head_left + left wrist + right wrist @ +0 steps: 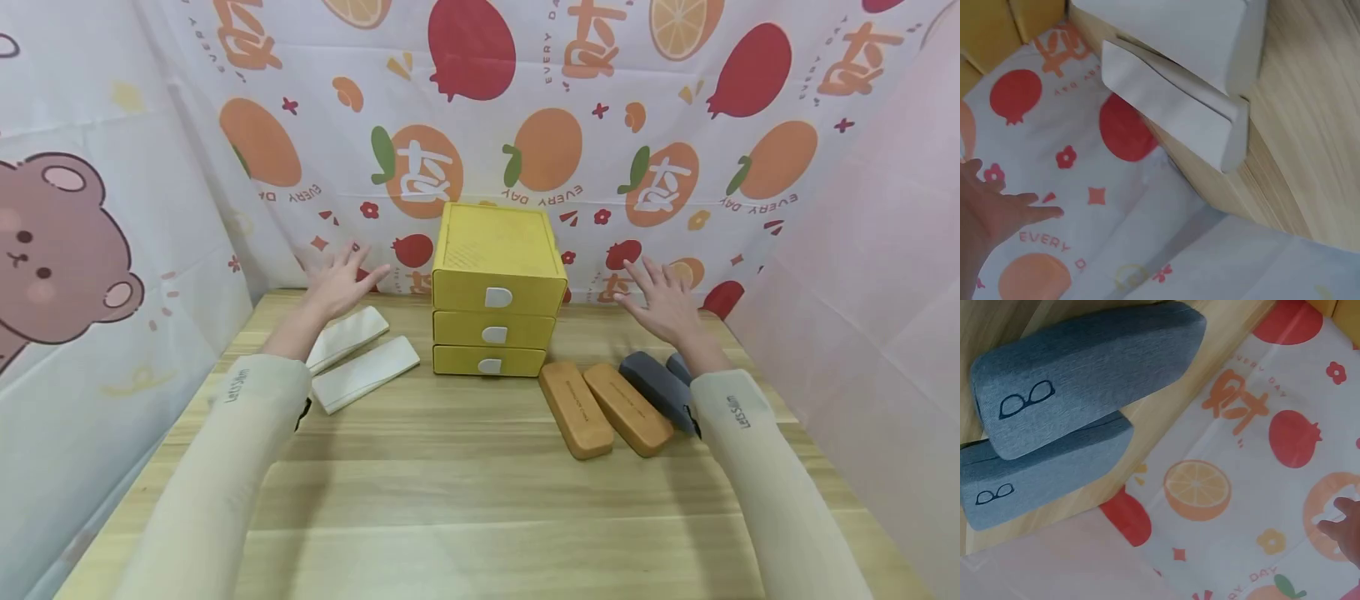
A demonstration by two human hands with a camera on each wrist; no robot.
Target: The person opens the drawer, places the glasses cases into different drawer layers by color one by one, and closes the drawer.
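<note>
My left hand [339,285] is raised with spread fingers above two white cases [366,373] on the table's left side. In the left wrist view these white cases [1166,106] have folded flaps, and the hand [997,209] is apart from them. On the other side my right hand [663,304] hovers, fingers spread, holding nothing. Below it lie two grey-blue glasses cases [656,390]; the right wrist view shows a glasses outline on each grey case [1091,375]. Beside them are two orange-brown cases [576,410]. Between the hands stands a yellow drawer box [491,287] with three closed drawers.
The wooden table [450,500] is enclosed by a fruit-print cloth [480,133] at the back. A white cloth with a bear [67,250] hangs at the left, and a plain pale cloth [847,292] at the right.
</note>
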